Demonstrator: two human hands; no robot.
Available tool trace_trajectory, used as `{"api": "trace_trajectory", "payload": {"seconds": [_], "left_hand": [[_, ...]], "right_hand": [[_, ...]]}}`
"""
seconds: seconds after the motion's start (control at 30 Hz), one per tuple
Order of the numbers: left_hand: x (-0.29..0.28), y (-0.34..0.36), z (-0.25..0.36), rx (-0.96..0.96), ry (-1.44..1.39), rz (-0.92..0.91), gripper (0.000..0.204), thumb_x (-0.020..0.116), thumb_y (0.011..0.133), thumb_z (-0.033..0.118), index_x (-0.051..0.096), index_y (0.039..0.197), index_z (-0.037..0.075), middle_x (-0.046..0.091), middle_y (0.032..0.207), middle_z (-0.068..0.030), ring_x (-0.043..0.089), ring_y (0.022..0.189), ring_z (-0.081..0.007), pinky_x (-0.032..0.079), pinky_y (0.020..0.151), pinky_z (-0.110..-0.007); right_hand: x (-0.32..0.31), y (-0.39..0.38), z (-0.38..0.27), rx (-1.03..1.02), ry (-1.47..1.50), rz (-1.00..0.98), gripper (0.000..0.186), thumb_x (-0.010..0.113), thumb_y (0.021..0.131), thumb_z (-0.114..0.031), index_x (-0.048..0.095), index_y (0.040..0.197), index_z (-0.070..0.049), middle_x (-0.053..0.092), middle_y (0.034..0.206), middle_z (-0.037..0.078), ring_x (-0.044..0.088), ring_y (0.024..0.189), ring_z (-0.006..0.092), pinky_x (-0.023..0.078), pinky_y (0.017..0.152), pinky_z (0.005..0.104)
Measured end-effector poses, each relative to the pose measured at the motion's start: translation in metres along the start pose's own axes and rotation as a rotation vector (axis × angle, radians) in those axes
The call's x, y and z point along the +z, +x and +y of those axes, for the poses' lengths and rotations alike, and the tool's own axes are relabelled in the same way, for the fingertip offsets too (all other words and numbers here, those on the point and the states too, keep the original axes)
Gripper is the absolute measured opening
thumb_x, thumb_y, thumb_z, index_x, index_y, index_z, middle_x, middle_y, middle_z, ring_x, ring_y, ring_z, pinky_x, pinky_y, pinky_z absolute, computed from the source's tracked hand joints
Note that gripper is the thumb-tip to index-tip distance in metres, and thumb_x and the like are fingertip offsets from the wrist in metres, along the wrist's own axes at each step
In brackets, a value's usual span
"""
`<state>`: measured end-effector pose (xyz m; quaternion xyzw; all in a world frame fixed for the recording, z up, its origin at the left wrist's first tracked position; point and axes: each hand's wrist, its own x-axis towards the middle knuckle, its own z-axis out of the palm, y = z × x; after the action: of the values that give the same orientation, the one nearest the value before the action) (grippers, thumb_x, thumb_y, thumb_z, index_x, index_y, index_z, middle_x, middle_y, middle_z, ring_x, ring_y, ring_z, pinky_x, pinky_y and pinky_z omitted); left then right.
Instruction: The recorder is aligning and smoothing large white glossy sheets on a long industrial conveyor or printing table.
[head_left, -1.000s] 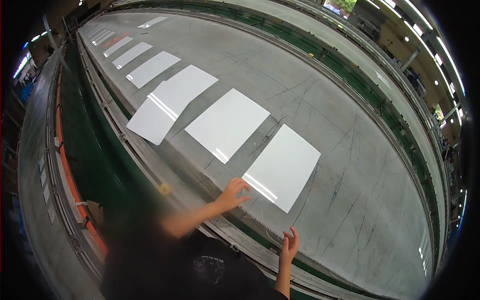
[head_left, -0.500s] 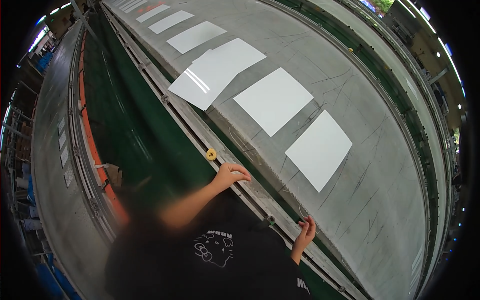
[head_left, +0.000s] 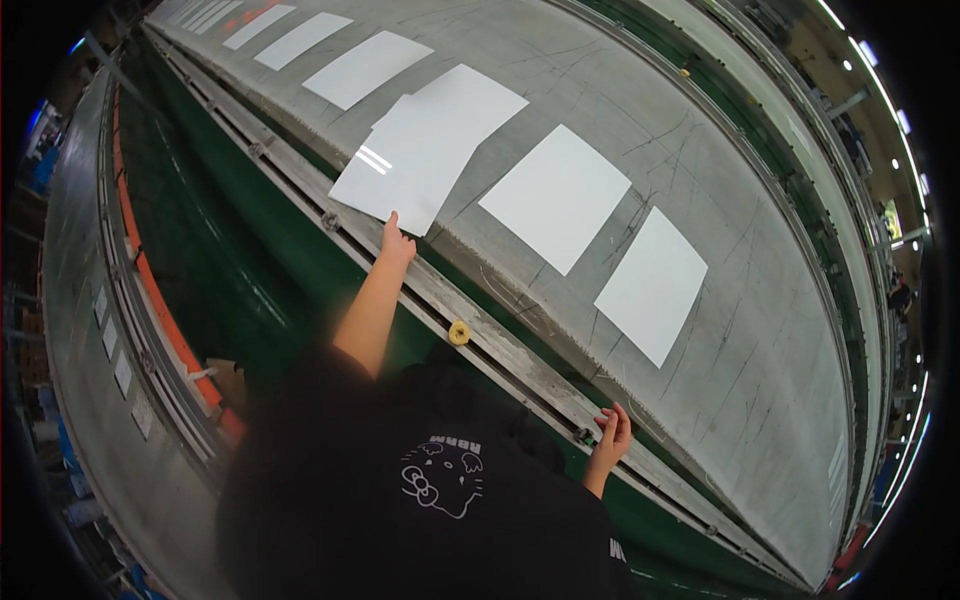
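On the long grey table (head_left: 700, 130), 6 white sheets lie in a row running from the upper left toward the right of the frame. The nearest to the hand is a doubled sheet (head_left: 425, 150), 2 pieces overlapping, in the upper middle. Beyond it to the upper left lie 3 more, and to the right lie 2 single sheets (head_left: 556, 196) (head_left: 652, 284), well apart. 1 small yellow ring (head_left: 459, 332) sits on the metal rail (head_left: 500, 350) at centre.

The left hand (head_left: 396, 243) is stretched forward, fingers together, its tip touching the lower corner of the doubled sheet. The right hand (head_left: 612, 432) rests at the rail, lower right, fingers loosely curled, holding nothing.

Half a second earlier the left hand was by the yellow ring; now it has reached up to the sheet.
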<state>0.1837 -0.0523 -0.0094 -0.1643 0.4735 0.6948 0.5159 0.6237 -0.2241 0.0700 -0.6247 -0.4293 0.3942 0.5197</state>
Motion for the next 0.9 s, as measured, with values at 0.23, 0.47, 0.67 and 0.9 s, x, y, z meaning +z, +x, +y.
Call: {"api": "trace_trajectory", "payload": {"seconds": [0.23,0.47,0.67,0.9], "left_hand": [[0.002,0.027,0.020,-0.041,0.000,0.093,0.057,0.052,0.074,0.040,0.035,0.116,0.005,0.038,0.115,-0.0078,0.035,0.110,-0.0197,0.019,0.095,-0.037],[-0.006,0.040,0.049,-0.149,0.100,-0.140,0.047,0.056,0.075,0.040,0.043,0.105,0.007,0.047,0.098,-0.0063,0.047,0.089,-0.0184,0.040,0.079,-0.033],[0.009,0.037,0.068,-0.152,0.280,-0.561,0.019,0.054,0.079,0.011,0.049,0.095,0.003,0.054,0.090,-0.0055,0.054,0.082,-0.0160,0.051,0.069,-0.025],[0.025,-0.010,0.058,0.221,0.671,-0.764,0.022,0.053,0.080,0.012,0.049,0.101,0.004,0.056,0.091,-0.0042,0.056,0.080,-0.0139,0.051,0.063,-0.024]], "right_hand": [[0.034,-0.030,-0.003,0.139,0.088,0.209,0.022,0.046,0.085,-0.017,0.052,0.099,-0.001,0.056,0.081,0.006,0.054,0.066,0.0107,0.045,0.064,0.0228],[0.049,-0.069,-0.001,0.245,0.152,0.384,0.022,0.047,0.084,-0.018,0.052,0.099,-0.002,0.056,0.080,0.006,0.054,0.065,0.0105,0.045,0.063,0.0222],[0.055,-0.088,-0.002,0.356,0.147,0.437,0.022,0.047,0.085,-0.020,0.051,0.099,-0.003,0.057,0.080,0.005,0.055,0.065,0.0114,0.045,0.063,0.0233],[0.057,-0.092,-0.005,0.294,0.162,0.418,0.020,0.046,0.084,-0.014,0.050,0.099,-0.001,0.057,0.078,0.004,0.054,0.065,0.0097,0.044,0.063,0.0218]]}}
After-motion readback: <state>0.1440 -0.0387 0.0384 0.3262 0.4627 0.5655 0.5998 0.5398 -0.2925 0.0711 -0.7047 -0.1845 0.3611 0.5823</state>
